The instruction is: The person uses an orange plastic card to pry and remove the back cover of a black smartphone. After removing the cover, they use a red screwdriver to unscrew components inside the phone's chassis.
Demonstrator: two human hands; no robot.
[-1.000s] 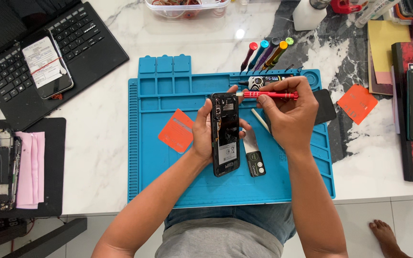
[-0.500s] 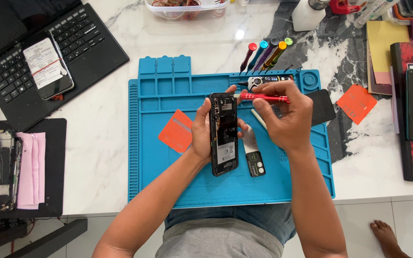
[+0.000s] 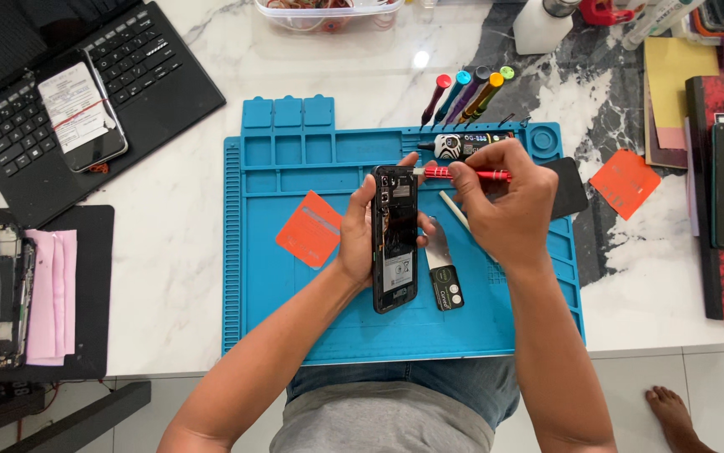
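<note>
- The opened phone (image 3: pixel 395 239) was held on edge above the middle of the blue work mat (image 3: pixel 295 310), its exposed inside turned toward the right hand, seemingly so the tool could reach its upper end.
- The left hand (image 3: pixel 355 235) came up from the mat's near edge, fingers wrapped around the phone's back and thumb on its side, clamping it steady.
- The right hand (image 3: pixel 504 205) had its fingers pinched around a red screwdriver (image 3: pixel 467 174), lying level, its tip pointing left at the phone's top corner.
- A small camera module (image 3: pixel 446 289) lay on the mat just beside the phone, an orange card (image 3: pixel 310 228) to its left.
- Coloured spare screwdrivers (image 3: pixel 467 94) rested at the mat's far edge.
</note>
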